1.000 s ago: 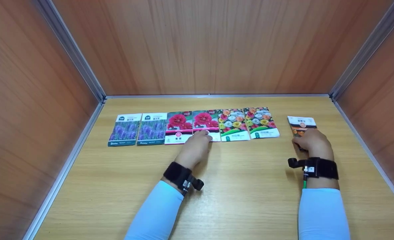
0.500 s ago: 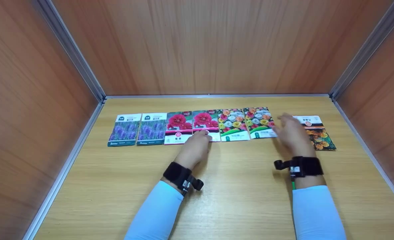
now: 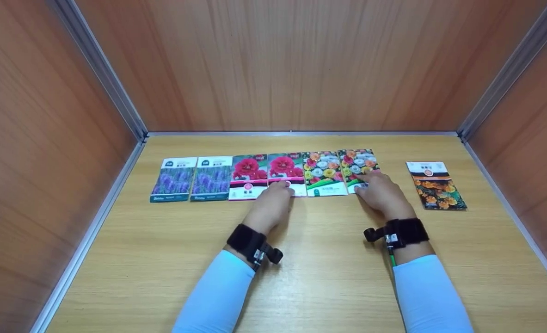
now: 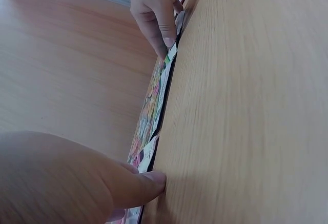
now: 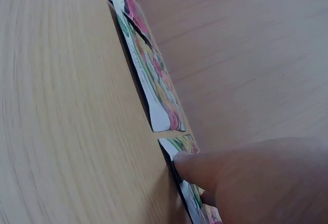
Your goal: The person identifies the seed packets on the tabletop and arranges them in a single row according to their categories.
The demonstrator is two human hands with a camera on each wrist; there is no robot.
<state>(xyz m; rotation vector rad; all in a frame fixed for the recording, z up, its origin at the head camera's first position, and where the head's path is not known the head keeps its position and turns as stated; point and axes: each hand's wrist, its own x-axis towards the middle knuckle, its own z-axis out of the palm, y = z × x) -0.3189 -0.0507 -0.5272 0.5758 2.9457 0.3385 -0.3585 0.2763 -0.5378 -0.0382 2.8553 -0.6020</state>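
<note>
In the head view my left hand [image 3: 273, 203] rests at the bottom of the right-hand pink-flower seed packet [image 3: 284, 169], covering part of its white band. Its thumb [image 4: 154, 179] lies at the near edge in the left wrist view. My right hand [image 3: 384, 192] touches the rightmost mixed-flower seed packet [image 3: 354, 162] of the row, index finger stretched over the picture and thumb [image 5: 187, 163] on the white lower band. Beside it lies a matching mixed-flower packet [image 3: 323, 171], a narrow gap between them. Both hands' other fingers are partly hidden.
Left of my left hand lie another pink-flower packet [image 3: 248, 173] and two lavender-coloured flower packets, one at the row's end [image 3: 174, 180]. An orange-flower packet [image 3: 437, 187] lies apart at the right. Wooden panels [image 3: 301, 69] enclose the table [image 3: 310, 277] at back and sides.
My right hand has left the orange-flower packet, now uncovered and slightly further right, and moved left onto the rightmost mixed-flower packet. My left hand has stayed in place.
</note>
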